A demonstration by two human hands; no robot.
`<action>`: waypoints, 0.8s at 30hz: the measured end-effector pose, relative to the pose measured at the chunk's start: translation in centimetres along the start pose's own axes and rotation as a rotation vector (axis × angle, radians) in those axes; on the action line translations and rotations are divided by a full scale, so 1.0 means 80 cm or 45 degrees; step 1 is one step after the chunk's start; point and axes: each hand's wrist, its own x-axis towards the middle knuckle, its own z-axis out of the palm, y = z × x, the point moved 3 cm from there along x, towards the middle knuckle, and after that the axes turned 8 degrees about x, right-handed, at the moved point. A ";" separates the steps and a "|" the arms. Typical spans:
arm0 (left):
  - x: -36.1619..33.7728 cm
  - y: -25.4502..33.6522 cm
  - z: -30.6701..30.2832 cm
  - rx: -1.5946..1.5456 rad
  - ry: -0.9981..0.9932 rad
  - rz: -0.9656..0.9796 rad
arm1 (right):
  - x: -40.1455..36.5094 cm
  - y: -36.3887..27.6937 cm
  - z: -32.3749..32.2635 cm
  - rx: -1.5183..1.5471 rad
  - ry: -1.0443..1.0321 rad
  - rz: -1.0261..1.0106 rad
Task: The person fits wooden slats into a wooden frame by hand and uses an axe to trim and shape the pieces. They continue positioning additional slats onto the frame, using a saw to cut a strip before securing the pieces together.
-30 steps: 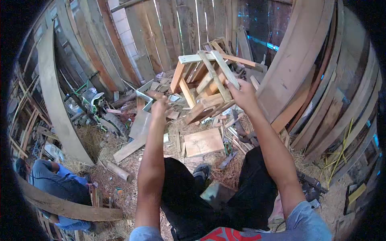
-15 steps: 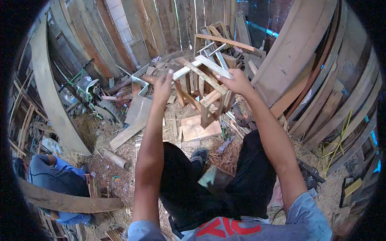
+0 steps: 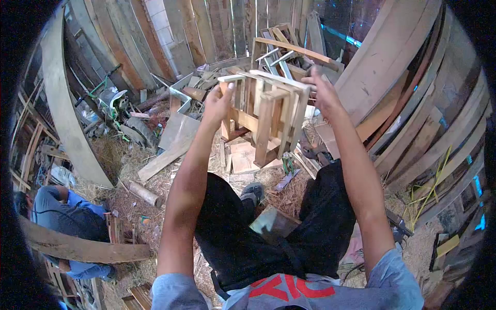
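Observation:
A small wooden stool frame (image 3: pixel 264 126), made of pale legs and crossbars, is up in front of me over the littered floor. My left hand (image 3: pixel 218 106) grips its left side near the top, with the thumb pointing up along the corner. My right hand (image 3: pixel 326 95) is at the upper right corner, its fingers apart and the fingertips right at the top rail. Below the frame, a flat piece of board (image 3: pixel 245 161) lies on the wood shavings.
Another person (image 3: pixel 70 222) is low at the left, partly behind a curved plank (image 3: pixel 85 245). Long boards (image 3: pixel 385 77) lean along the right wall. Scrap wood (image 3: pixel 289 51) is piled at the back. A cut log (image 3: pixel 144 194) and a green-framed machine (image 3: pixel 116 101) are on the left.
The stool frame has been turned so that its legs now point down towards me. My right hand has shifted up and right, and its fingers have opened from their grip.

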 end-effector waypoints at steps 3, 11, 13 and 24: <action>0.009 -0.014 -0.019 -0.205 0.224 -0.076 | -0.018 -0.004 0.003 -0.173 -0.166 -0.181; 0.038 -0.074 -0.008 -0.551 0.295 -0.280 | 0.018 0.019 0.031 -0.803 -0.210 -0.793; 0.038 -0.076 -0.015 -0.244 0.166 -0.498 | 0.012 0.006 0.045 -0.885 -0.140 -0.899; 0.048 -0.170 -0.034 0.345 -0.227 -0.559 | 0.147 0.156 0.046 -1.315 -0.705 -0.647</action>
